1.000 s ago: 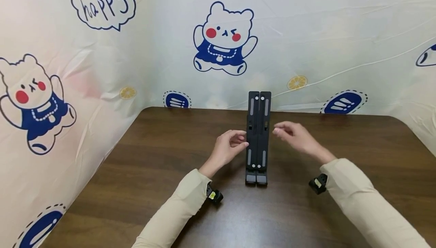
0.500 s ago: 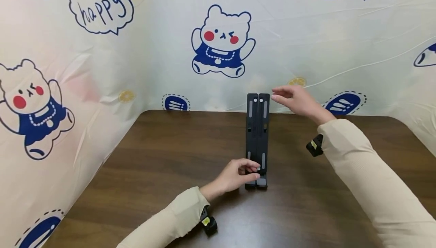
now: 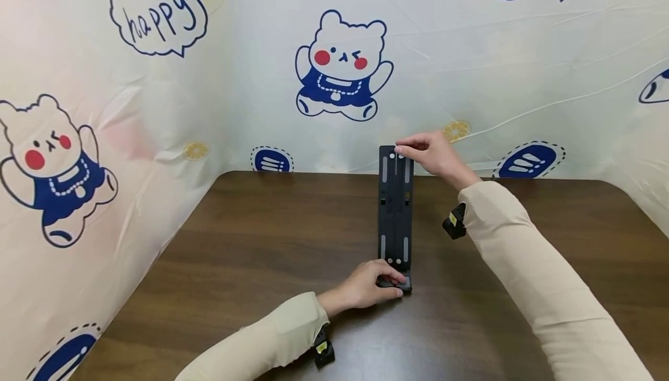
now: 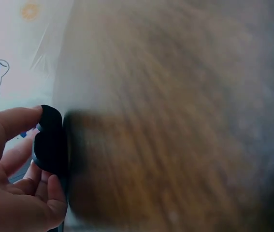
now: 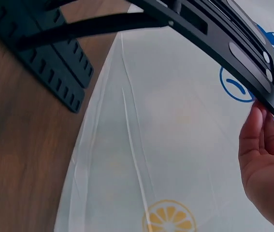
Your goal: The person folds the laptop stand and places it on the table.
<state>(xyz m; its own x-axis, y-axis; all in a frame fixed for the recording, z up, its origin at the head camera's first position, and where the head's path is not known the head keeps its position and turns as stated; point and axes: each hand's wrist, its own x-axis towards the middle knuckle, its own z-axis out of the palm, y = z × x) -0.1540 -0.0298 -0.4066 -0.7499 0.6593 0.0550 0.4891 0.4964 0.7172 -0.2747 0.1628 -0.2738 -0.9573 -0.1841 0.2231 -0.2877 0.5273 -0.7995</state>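
Observation:
A black folding laptop stand [image 3: 395, 212] with grey pads stands on the table, raised at its far end, its two long arms side by side. At its near end my left hand [image 3: 368, 285] grips the front lip, fingers over it and thumb on the near side. The left wrist view shows that lip [image 4: 50, 150] between thumb and fingers. My right hand [image 3: 436, 154] pinches the top far end at the right corner. In the right wrist view, a strut [image 5: 98, 29] joins the upper arms to the slotted base [image 5: 54, 67] on the table.
The brown wooden table [image 3: 251, 224] reaches back to a pale printed cloth [image 3: 460, 50], which also hangs at the sides. A small black camera sits on each wrist. Much of the left wrist view is blurred.
My left hand has slid down from the stand's left side to its front lip and grips it. My right hand has risen and moved left to pinch the top end.

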